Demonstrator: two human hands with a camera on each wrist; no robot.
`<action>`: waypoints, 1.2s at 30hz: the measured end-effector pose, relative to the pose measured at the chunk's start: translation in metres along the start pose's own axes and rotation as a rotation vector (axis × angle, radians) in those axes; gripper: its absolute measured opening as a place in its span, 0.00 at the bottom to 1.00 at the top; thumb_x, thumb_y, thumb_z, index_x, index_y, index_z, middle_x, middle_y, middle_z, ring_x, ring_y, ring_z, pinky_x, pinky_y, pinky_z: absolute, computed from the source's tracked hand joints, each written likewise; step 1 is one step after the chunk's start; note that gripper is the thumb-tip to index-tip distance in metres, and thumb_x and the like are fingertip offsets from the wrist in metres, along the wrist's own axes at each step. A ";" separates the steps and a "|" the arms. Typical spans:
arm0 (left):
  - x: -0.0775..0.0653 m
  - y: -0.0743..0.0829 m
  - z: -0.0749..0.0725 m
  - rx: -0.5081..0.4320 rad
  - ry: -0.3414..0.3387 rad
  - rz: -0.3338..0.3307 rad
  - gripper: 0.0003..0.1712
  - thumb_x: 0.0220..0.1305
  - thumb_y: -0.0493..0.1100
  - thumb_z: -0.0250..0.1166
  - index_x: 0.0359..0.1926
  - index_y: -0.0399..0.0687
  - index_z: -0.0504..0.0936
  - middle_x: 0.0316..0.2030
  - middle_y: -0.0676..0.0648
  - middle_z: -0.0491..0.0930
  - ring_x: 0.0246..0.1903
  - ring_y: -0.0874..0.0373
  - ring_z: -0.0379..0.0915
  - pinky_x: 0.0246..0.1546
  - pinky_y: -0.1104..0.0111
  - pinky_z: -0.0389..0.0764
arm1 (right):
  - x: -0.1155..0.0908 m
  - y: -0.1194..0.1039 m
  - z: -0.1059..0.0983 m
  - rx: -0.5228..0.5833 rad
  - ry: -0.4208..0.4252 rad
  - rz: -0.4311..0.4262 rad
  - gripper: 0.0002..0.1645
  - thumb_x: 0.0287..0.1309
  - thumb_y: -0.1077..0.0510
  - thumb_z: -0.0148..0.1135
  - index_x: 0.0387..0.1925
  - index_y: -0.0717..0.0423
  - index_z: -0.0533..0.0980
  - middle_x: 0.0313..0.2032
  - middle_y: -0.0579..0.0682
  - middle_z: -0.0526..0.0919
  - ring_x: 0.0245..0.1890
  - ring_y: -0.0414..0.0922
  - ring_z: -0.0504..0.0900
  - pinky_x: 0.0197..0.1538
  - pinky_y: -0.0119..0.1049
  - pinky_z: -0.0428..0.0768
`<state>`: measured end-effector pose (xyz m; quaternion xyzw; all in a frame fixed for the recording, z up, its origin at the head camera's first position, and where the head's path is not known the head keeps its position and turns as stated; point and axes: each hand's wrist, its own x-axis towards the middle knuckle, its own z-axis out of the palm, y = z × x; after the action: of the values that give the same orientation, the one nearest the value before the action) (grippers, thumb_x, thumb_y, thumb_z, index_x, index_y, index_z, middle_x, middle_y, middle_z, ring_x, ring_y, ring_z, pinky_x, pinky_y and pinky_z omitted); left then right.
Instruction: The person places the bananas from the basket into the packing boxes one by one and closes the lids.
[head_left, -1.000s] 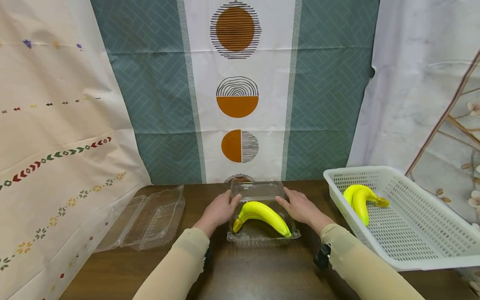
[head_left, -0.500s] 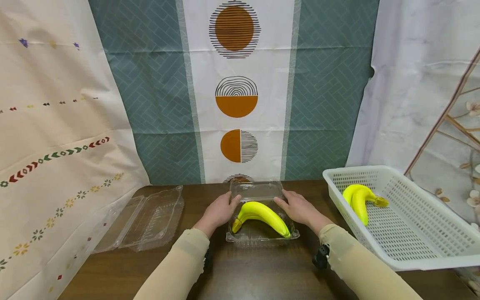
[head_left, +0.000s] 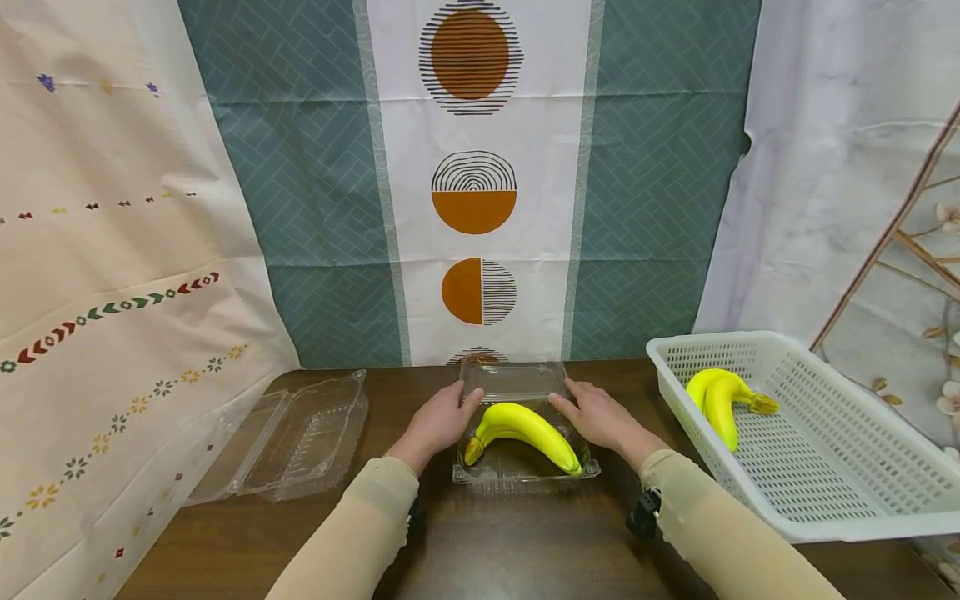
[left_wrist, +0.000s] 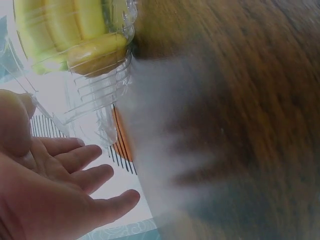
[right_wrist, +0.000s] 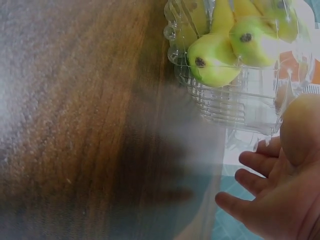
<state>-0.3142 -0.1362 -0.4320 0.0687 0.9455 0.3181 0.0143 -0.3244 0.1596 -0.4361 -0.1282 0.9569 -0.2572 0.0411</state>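
Observation:
A clear plastic clamshell box (head_left: 517, 485) sits mid-table with a yellow banana bunch (head_left: 525, 429) in its base and its lid (head_left: 513, 381) standing up behind. My left hand (head_left: 438, 421) lies at the box's left side, fingertips by the lid's edge. My right hand (head_left: 596, 415) mirrors it on the right. Neither hand grips anything. The left wrist view shows the left hand (left_wrist: 60, 190) with straight, spread fingers beside the box (left_wrist: 95, 90). In the right wrist view the right hand (right_wrist: 280, 200) is likewise flat next to the box (right_wrist: 225, 105) and banana tips (right_wrist: 215, 60).
A second clear clamshell (head_left: 300, 437) lies open and unfilled at the left. A white perforated basket (head_left: 825, 467) at the right holds another banana bunch (head_left: 720, 396). Patterned cloths hang close behind the dark wooden table (head_left: 517, 550).

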 end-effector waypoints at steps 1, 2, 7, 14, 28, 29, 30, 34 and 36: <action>0.000 0.000 0.000 -0.001 0.000 -0.001 0.45 0.88 0.65 0.49 0.85 0.35 0.61 0.82 0.34 0.64 0.81 0.35 0.60 0.79 0.40 0.62 | 0.000 0.000 0.000 0.000 0.001 0.001 0.50 0.87 0.33 0.47 0.86 0.69 0.55 0.83 0.71 0.59 0.83 0.71 0.56 0.80 0.71 0.57; 0.000 0.000 0.000 0.000 0.000 -0.003 0.45 0.88 0.65 0.49 0.85 0.35 0.61 0.82 0.34 0.64 0.81 0.35 0.60 0.79 0.40 0.62 | 0.000 0.000 0.000 0.001 0.002 0.001 0.50 0.87 0.33 0.47 0.86 0.69 0.55 0.83 0.71 0.59 0.83 0.71 0.56 0.80 0.71 0.57; -0.001 0.001 0.000 -0.011 0.002 -0.014 0.45 0.88 0.65 0.50 0.86 0.36 0.61 0.82 0.35 0.63 0.81 0.36 0.59 0.79 0.40 0.61 | 0.000 0.001 0.001 0.011 0.008 0.000 0.49 0.87 0.34 0.48 0.86 0.68 0.55 0.83 0.71 0.59 0.83 0.71 0.56 0.80 0.71 0.57; -0.001 0.003 -0.002 -0.043 0.000 -0.014 0.46 0.88 0.65 0.51 0.87 0.37 0.57 0.84 0.35 0.60 0.82 0.36 0.57 0.80 0.39 0.60 | 0.000 0.000 -0.001 0.017 0.019 -0.001 0.50 0.87 0.35 0.49 0.86 0.69 0.54 0.83 0.71 0.58 0.83 0.71 0.56 0.80 0.70 0.57; -0.001 0.004 -0.005 -0.053 0.024 -0.010 0.48 0.87 0.65 0.53 0.89 0.39 0.53 0.85 0.36 0.58 0.82 0.37 0.57 0.81 0.41 0.60 | 0.002 -0.001 -0.004 0.040 0.026 0.017 0.53 0.86 0.32 0.49 0.87 0.67 0.50 0.84 0.71 0.55 0.84 0.71 0.52 0.81 0.71 0.54; -0.001 0.004 -0.005 -0.057 0.024 -0.011 0.48 0.87 0.65 0.53 0.89 0.39 0.53 0.85 0.36 0.58 0.82 0.37 0.57 0.80 0.41 0.60 | 0.002 -0.001 -0.003 0.043 0.027 0.019 0.53 0.86 0.32 0.49 0.87 0.67 0.49 0.84 0.71 0.55 0.84 0.71 0.52 0.81 0.71 0.54; -0.001 0.003 -0.005 -0.058 0.024 -0.010 0.48 0.87 0.65 0.53 0.89 0.39 0.52 0.85 0.36 0.58 0.82 0.37 0.57 0.80 0.41 0.60 | 0.002 -0.002 -0.003 0.047 0.027 0.021 0.54 0.86 0.32 0.49 0.87 0.67 0.49 0.84 0.71 0.54 0.84 0.71 0.52 0.81 0.71 0.54; -0.001 0.002 -0.005 -0.068 0.029 -0.003 0.48 0.87 0.65 0.52 0.89 0.40 0.52 0.85 0.36 0.58 0.82 0.36 0.58 0.80 0.40 0.61 | 0.002 -0.002 -0.003 0.059 0.032 0.030 0.53 0.86 0.33 0.49 0.87 0.68 0.48 0.84 0.72 0.54 0.84 0.71 0.52 0.81 0.70 0.54; -0.001 0.002 -0.006 -0.070 0.035 0.004 0.48 0.87 0.65 0.53 0.89 0.40 0.51 0.85 0.36 0.58 0.81 0.36 0.59 0.80 0.40 0.62 | 0.002 -0.003 -0.003 0.067 0.035 0.032 0.53 0.86 0.34 0.50 0.88 0.67 0.48 0.84 0.72 0.53 0.84 0.71 0.52 0.81 0.70 0.54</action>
<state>-0.3138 -0.1384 -0.4263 0.0643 0.9337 0.3524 -0.0003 -0.3266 0.1584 -0.4320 -0.1068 0.9502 -0.2908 0.0328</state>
